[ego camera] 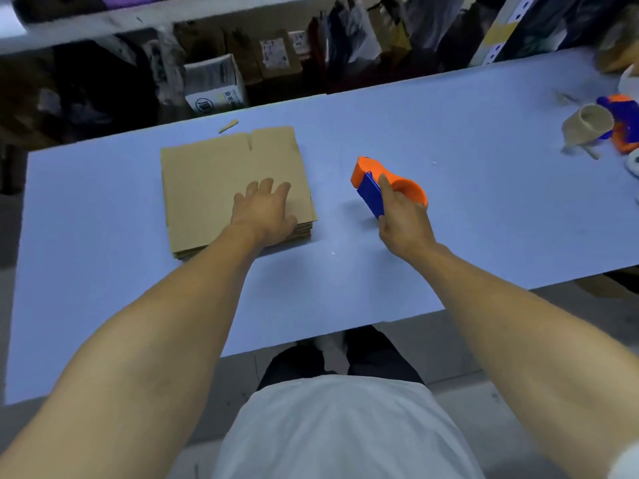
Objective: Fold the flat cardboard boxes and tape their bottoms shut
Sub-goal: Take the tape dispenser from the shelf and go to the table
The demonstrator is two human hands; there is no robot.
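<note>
Cardboard: stack of flat boxes (221, 188) lies on the pale blue surface (449, 236) | left hand (264, 214): fingers spread, palm pressing the stack's near right corner | right hand (404, 223): curled around an orange-and-blue tape dispenser (377, 186), just right of the stack

Blurred second tape dispenser (624, 124) cut off at right edge

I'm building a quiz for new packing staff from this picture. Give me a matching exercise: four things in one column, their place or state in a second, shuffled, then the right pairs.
1. left hand
2. right hand
3. empty tape core
4. cardboard scrap

A. lies on its side at the table's far right
B. rests on the stack of flat boxes
C. lies just beyond the stack
D. grips the orange and blue tape dispenser

Pairs: 1-B, 2-D, 3-A, 4-C
</note>
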